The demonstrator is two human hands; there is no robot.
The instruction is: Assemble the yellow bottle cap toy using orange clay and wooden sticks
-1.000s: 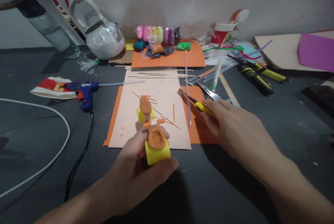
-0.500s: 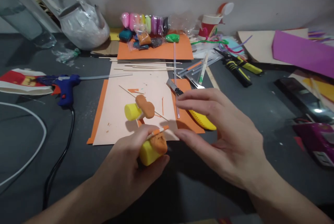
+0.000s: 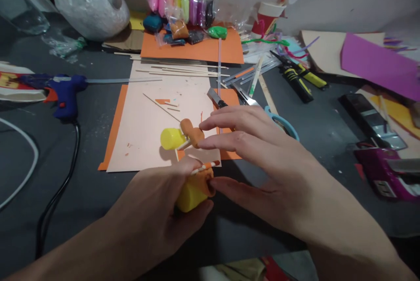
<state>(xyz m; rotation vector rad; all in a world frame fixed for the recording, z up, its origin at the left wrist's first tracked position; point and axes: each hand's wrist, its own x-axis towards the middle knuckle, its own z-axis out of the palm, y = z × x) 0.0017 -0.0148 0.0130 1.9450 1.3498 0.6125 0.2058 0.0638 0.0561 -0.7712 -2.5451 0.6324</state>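
My left hand (image 3: 160,202) is wrapped round the near end of a craft model, gripping its yellow cylinder (image 3: 190,198). Orange clay (image 3: 200,179) covers the right end of that cylinder, with a small orange-and-white stick (image 3: 206,166) across its top. Farther off is the model's second yellow cylinder (image 3: 172,138), beside two orange clay lumps (image 3: 192,133) and a thin wooden skewer (image 3: 159,105). My right hand (image 3: 262,163) spans the model from the right: its thumb meets the near clay, and its fingertips are at the far lumps. The join between the two ends is partly hidden.
A pale sheet (image 3: 131,141) bearing skewers and scraps lies beyond my hands. To its right are a cutter (image 3: 216,97) and blue-handled scissors (image 3: 285,123). A blue glue gun (image 3: 67,93) trails its cord on the left. Bagged clay (image 3: 180,8) and pliers (image 3: 297,82) sit farther back.
My right hand has moved left and closed in on the model, its thumb now on the near clay. My left hand keeps its hold. The whole view has shifted slightly.
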